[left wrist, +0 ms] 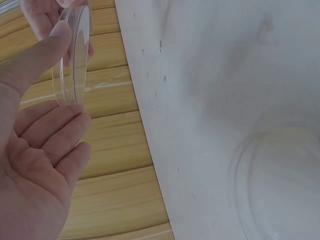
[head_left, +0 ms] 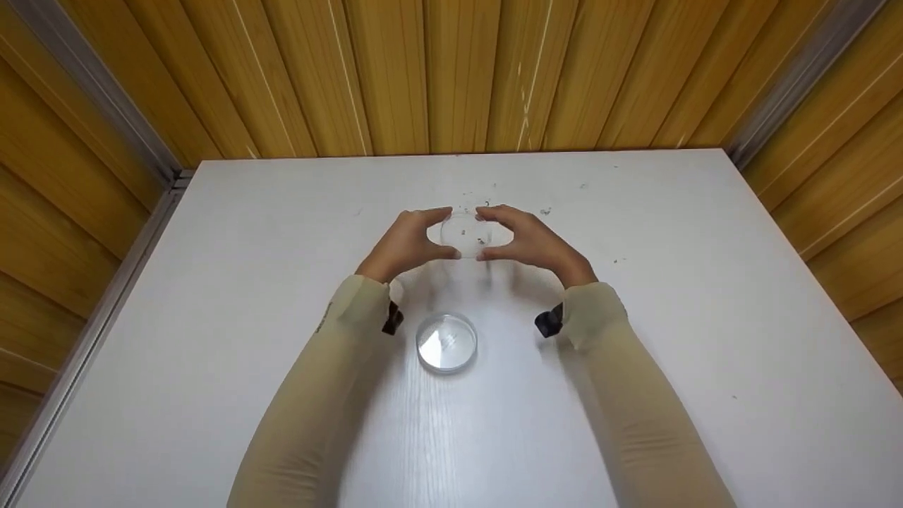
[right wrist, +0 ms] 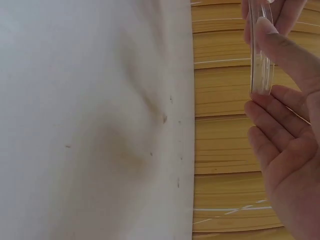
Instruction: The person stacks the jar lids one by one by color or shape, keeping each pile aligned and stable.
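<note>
A clear, round petri dish [head_left: 465, 236] is held up above the white table between both hands. My left hand [head_left: 409, 243] grips its left edge, thumb on the near side and fingers on the far side. Opposite it, my right hand [head_left: 534, 240] grips the right edge in the same way. Both wrist views show the raised dish [left wrist: 75, 60] nearly edge-on, with thumb and fingertips on its rim. Closer to me, a second clear round dish [head_left: 446, 343] lies on the table, between the forearms; part of it [left wrist: 285, 185] shows in the left wrist view.
The white table [head_left: 211, 282] bears small dark specks or marks, mostly beyond the hands. Yellow wood-patterned panels [head_left: 458, 77] stand behind it and at both sides. A small black wrist camera [head_left: 549, 322] sits beneath the right cuff, another [head_left: 393, 319] beneath the left.
</note>
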Action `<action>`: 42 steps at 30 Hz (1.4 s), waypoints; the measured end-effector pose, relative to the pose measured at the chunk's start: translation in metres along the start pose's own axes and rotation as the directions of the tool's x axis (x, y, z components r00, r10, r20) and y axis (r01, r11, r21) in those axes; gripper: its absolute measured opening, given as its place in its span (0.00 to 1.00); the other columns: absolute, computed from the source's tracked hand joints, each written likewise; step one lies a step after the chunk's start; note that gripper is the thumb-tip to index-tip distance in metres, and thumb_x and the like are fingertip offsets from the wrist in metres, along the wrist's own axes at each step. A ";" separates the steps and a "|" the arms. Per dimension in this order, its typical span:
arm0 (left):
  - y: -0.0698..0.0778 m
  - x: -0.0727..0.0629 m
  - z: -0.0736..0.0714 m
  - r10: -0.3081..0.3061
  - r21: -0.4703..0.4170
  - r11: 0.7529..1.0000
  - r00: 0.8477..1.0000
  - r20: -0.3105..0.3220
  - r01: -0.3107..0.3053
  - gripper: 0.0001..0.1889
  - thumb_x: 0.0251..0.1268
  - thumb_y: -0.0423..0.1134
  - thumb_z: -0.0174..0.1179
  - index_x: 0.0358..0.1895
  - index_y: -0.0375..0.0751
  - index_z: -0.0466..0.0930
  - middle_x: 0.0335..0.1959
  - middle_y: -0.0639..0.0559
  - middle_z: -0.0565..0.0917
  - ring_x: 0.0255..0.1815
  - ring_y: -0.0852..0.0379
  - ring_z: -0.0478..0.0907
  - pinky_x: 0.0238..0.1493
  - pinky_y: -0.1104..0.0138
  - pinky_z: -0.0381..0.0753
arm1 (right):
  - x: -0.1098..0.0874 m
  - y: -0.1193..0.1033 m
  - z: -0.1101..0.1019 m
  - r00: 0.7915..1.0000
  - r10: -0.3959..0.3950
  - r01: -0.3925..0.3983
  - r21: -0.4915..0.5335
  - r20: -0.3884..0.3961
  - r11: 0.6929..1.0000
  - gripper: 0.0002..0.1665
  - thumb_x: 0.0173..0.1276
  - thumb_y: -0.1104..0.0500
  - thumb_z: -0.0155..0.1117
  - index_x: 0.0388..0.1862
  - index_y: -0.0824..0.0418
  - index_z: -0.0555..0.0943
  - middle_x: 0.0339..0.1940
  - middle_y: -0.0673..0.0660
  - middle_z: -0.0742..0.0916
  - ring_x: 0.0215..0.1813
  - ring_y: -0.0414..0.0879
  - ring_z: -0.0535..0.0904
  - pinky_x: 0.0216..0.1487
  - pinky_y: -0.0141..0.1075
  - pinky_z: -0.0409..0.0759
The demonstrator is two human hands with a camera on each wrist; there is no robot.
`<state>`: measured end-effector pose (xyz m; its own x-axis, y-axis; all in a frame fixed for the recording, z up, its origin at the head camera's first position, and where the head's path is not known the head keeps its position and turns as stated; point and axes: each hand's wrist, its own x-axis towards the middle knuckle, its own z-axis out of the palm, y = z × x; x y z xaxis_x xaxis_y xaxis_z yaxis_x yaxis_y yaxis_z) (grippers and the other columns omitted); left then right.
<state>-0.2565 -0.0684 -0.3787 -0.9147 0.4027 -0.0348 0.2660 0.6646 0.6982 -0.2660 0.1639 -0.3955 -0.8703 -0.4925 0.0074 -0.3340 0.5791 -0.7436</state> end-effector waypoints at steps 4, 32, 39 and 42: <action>0.011 -0.008 0.005 0.022 -0.028 0.999 0.999 -0.025 -0.023 0.40 0.53 0.43 0.72 0.71 0.43 0.65 0.69 0.48 0.71 0.71 0.53 0.66 0.73 0.58 0.62 | -0.012 -0.004 -0.010 0.999 -0.046 0.046 -0.029 -0.001 0.999 0.47 0.55 0.47 0.75 0.72 0.54 0.66 0.66 0.56 0.76 0.72 0.51 0.66 0.72 0.50 0.63; 0.061 -0.048 0.095 0.038 0.016 0.999 0.996 -0.082 -0.037 0.39 0.50 0.45 0.74 0.67 0.37 0.69 0.59 0.42 0.80 0.57 0.51 0.80 0.58 0.64 0.78 | -0.094 0.020 -0.033 0.984 -0.055 0.070 -0.087 0.168 0.994 0.41 0.54 0.53 0.76 0.66 0.58 0.71 0.63 0.58 0.76 0.67 0.56 0.69 0.67 0.57 0.66; 0.067 -0.045 0.116 0.003 0.118 0.993 0.999 -0.042 0.002 0.36 0.49 0.47 0.74 0.62 0.38 0.75 0.48 0.47 0.86 0.43 0.55 0.83 0.49 0.65 0.81 | -0.105 0.035 -0.029 0.980 -0.008 0.027 -0.098 0.197 0.995 0.42 0.52 0.51 0.77 0.65 0.58 0.72 0.62 0.56 0.77 0.66 0.53 0.70 0.66 0.55 0.67; 0.068 -0.044 0.121 -0.014 0.181 0.983 1.000 -0.011 0.016 0.30 0.48 0.48 0.74 0.55 0.38 0.79 0.32 0.52 0.86 0.31 0.58 0.79 0.37 0.66 0.79 | -0.107 0.038 -0.025 0.976 0.021 0.005 -0.120 0.216 0.993 0.42 0.51 0.50 0.78 0.65 0.57 0.72 0.62 0.54 0.77 0.66 0.51 0.70 0.66 0.53 0.67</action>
<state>-0.1610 0.0352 -0.4163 -0.9218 0.3859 -0.0367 0.3019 0.7741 0.5564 -0.1950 0.2546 -0.4078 -0.7781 -0.6093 -0.1531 -0.3795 0.6500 -0.6584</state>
